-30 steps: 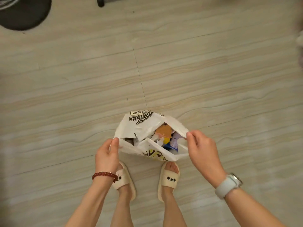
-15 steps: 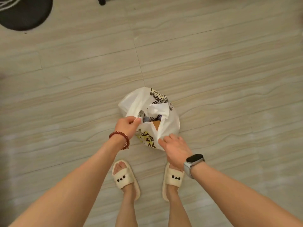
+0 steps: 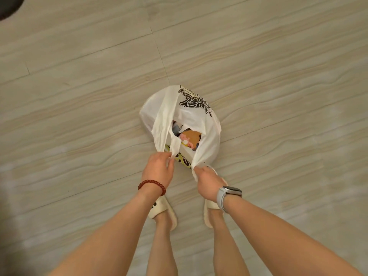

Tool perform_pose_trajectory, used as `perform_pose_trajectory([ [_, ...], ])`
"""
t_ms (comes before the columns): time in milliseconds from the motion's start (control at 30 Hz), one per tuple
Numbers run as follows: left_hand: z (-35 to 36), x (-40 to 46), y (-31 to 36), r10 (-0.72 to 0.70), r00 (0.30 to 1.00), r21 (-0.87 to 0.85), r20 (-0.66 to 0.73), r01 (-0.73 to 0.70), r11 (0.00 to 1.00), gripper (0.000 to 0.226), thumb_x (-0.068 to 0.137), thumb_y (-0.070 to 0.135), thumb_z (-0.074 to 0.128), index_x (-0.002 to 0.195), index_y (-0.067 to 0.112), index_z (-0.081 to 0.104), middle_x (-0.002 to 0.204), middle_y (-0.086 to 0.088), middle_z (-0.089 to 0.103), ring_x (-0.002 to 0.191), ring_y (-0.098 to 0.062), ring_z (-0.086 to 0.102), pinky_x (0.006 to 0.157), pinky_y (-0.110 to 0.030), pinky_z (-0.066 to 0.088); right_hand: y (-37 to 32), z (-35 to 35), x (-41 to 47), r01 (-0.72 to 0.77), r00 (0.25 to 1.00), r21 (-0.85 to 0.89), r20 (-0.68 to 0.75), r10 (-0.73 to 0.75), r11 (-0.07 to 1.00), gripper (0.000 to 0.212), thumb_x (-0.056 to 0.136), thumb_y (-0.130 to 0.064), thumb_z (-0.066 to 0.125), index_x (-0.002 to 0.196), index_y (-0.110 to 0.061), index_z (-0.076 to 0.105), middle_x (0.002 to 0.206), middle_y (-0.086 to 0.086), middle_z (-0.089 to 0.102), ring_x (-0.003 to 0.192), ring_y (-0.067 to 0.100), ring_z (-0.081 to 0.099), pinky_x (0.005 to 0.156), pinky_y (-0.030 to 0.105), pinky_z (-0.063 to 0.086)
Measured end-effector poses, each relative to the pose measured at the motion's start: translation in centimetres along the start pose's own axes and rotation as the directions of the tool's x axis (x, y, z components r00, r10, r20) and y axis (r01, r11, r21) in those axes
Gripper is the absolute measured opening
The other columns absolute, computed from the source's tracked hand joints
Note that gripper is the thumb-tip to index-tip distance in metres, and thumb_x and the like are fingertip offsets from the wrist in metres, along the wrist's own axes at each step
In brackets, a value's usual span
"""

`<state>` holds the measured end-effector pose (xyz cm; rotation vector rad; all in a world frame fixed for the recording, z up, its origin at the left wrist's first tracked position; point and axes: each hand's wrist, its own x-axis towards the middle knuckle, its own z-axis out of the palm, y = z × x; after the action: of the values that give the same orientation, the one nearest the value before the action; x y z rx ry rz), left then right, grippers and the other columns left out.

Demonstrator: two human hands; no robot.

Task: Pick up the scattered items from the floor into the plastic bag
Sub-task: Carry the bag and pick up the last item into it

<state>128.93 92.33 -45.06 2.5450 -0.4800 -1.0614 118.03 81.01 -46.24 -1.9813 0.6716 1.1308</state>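
Head view: a person stands over a white plastic bag (image 3: 196,116) on the pale plank floor (image 3: 79,96), just ahead of both hands.
Left hand: the left hand (image 3: 158,168), with a red bead bracelet (image 3: 152,187) at the wrist, pinches the near left handle loop (image 3: 162,126), drawn taut.
Right hand: the right hand (image 3: 208,181), with a grey watch (image 3: 227,195) at the wrist, grips the right handle loop (image 3: 208,144), also taut.
Bag contents: an orange packet (image 3: 192,136) and other bits show through the gap between the loops; no loose items lie on the visible floor.
Step in hand: likely gathering the handles to close or lift the bag.
Doing it well: bring both loops together above the opening, pull evenly, keep the bag upright so nothing tips out.
Risk: thin film may stretch or tear if one side takes the load.
Feet: cream slippers (image 3: 165,213) sit just behind the hands.
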Motion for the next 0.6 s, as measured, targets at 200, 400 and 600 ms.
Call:
perform_pose_trajectory([
  [200, 0.1, -0.8, 1.1, 0.053, 0.995, 0.015, 0.09, -0.054, 0.998, 0.046, 0.091, 0.023, 0.046, 0.135, 0.012, 0.038, 0.132, -0.01, 0.05, 0.128, -0.023, 0.038, 0.102, -0.035, 0.036, -0.6, -1.7, 0.3, -0.072, 0.996, 0.686, 0.014, 0.086, 0.724, 0.052, 0.093, 0.002, 0.03, 0.142, -0.013, 0.028, 0.135, 0.011, 0.05, 0.115, 0.02, 0.046, 0.08, 0.014, 0.04],
  [400, 2.0, -0.3, -0.3, 0.099, 0.995, 0.045, -0.006, -0.099, 0.994, 0.045, 0.088, 0.019, 0.051, 0.132, 0.012, 0.041, 0.126, -0.009, 0.053, 0.123, -0.024, 0.042, 0.101, -0.035, 0.036, 3.2, 0.6, 2.5, -0.106, 0.949, 0.606, -0.176, 0.262, 0.789, 0.049, 0.092, -0.009, 0.037, 0.139, -0.018, 0.031, 0.137, 0.013, 0.039, 0.113, 0.03, 0.05, 0.096, 0.044, 0.046],
  [600, 7.7, 1.7, -2.9, 0.401, 0.914, 0.417, -0.06, -0.342, 0.842, 0.058, 0.079, 0.031, 0.062, 0.13, 0.013, 0.043, 0.112, -0.006, 0.062, 0.123, -0.023, 0.044, 0.111, -0.051, 0.021, 9.7, 4.4, 6.3, -0.282, 0.807, 0.312, -0.434, 0.4, 0.907, 0.061, 0.09, -0.023, 0.05, 0.144, -0.016, 0.021, 0.146, 0.013, 0.026, 0.134, 0.032, 0.028, 0.103, 0.043, 0.032],
])
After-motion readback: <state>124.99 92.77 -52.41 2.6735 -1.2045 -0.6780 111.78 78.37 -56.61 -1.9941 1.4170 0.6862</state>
